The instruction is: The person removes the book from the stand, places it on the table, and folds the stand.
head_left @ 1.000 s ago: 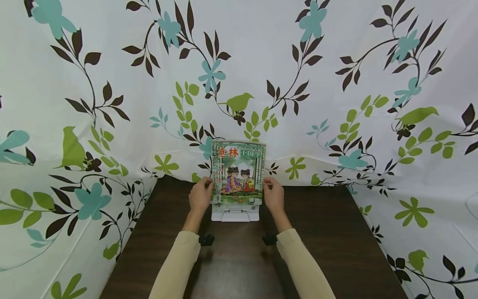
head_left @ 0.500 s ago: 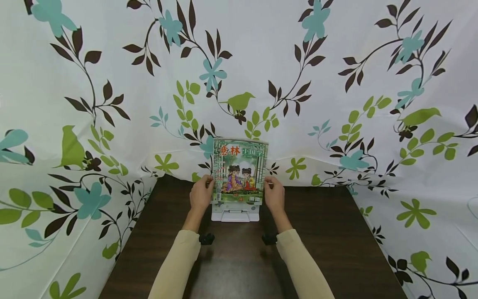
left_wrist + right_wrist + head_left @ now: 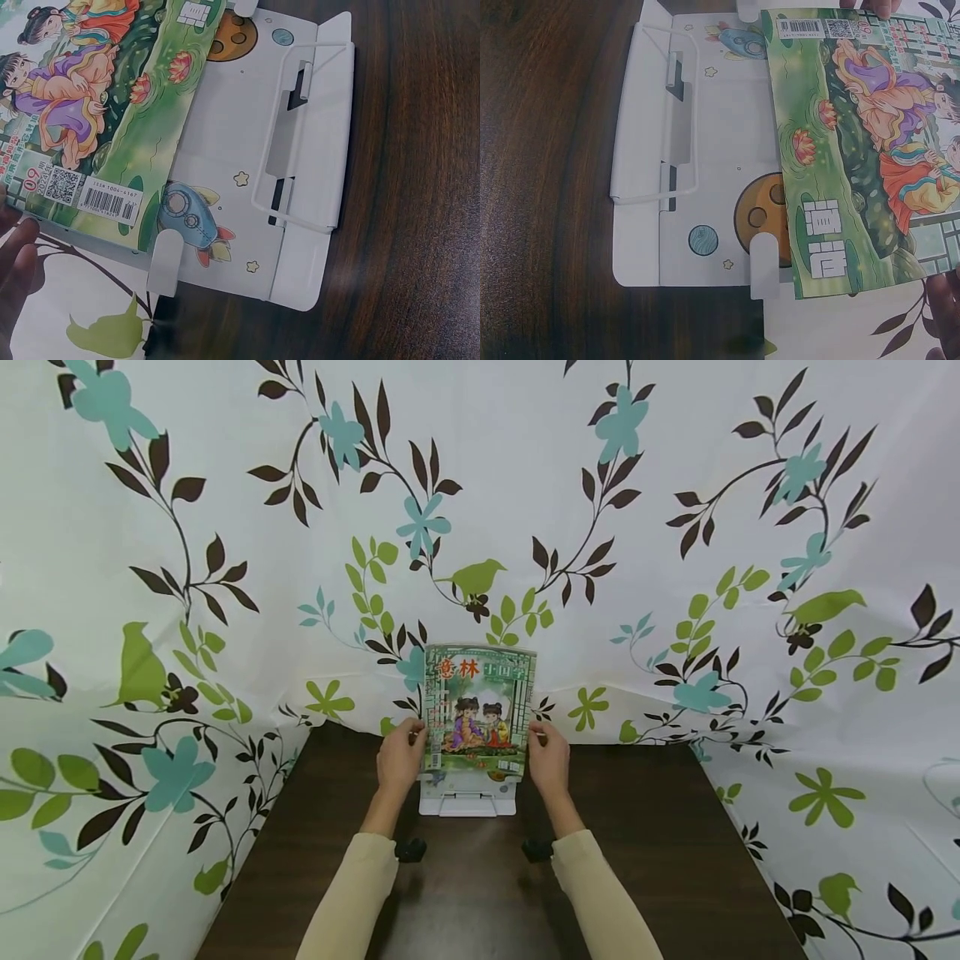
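Both hands hold a magazine point(image 3: 480, 710) by its side edges, its cover facing me with two cartoon figures and red characters. My left hand point(image 3: 400, 756) pinches the left edge, and my right hand point(image 3: 549, 760) pinches the right edge. Behind the magazine's lower part stands a white book stand point(image 3: 468, 806). In the left wrist view, the stand's board point(image 3: 225, 135) shows a printed rocket and planet, with a wire bracket at its base. One white side clip point(image 3: 166, 262) sits close to the magazine's lower corner. The magazine hides the stand's upper part.
The stand rests near the back of a dark wooden table point(image 3: 637, 843). Patterned white cloth point(image 3: 480, 468) with leaves and birds hangs behind the table and along both sides. Small black devices point(image 3: 410, 850) are strapped at both wrists.
The magazine has shifted slightly to the right relative to the stand, with both hands keeping hold of its edges. The head view has tilted a little, moving the whole scene down.
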Tool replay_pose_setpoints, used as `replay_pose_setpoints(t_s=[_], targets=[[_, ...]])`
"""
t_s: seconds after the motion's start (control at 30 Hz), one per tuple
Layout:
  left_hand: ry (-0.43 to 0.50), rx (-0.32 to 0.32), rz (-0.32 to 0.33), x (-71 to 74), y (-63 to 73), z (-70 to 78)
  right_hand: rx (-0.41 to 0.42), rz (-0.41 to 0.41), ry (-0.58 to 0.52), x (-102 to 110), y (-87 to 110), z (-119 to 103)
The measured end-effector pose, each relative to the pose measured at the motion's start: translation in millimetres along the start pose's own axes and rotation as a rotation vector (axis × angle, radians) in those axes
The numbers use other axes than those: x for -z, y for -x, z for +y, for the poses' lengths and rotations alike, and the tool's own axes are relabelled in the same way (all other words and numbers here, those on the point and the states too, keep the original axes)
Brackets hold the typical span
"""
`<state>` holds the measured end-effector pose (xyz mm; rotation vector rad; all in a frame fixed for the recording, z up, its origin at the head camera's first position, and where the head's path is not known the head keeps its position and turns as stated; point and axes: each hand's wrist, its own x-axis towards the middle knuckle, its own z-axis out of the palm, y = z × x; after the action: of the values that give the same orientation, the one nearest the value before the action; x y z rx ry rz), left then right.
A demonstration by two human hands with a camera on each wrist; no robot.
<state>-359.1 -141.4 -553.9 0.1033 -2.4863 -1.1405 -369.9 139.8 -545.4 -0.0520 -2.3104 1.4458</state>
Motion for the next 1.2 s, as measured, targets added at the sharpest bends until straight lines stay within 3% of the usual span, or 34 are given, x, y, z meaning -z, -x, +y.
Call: replay_pose_setpoints(t_s=[0.17,0.5,0.87,1.2], targets=[[0.014,-0.008,0.003,0.6,-1.5,2.2,0.005,0.003,-0.002,2.3,-0.2,-3.1],[0.127,-0.015,-0.010,0.6,-3.1,9.2,0.008,0.032,-0.031,7.1,2.9,-5.4],[0.156,-0.045,-0.026,-0.6,-1.6,27.4,-0.025,0.067,-0.064,17.4,3.9,-6.3],[0.210,-0.129,0.011,-6.8,-0.1,42.0,-0.040,0.127,-0.094,24.8,11.3,-5.6]])
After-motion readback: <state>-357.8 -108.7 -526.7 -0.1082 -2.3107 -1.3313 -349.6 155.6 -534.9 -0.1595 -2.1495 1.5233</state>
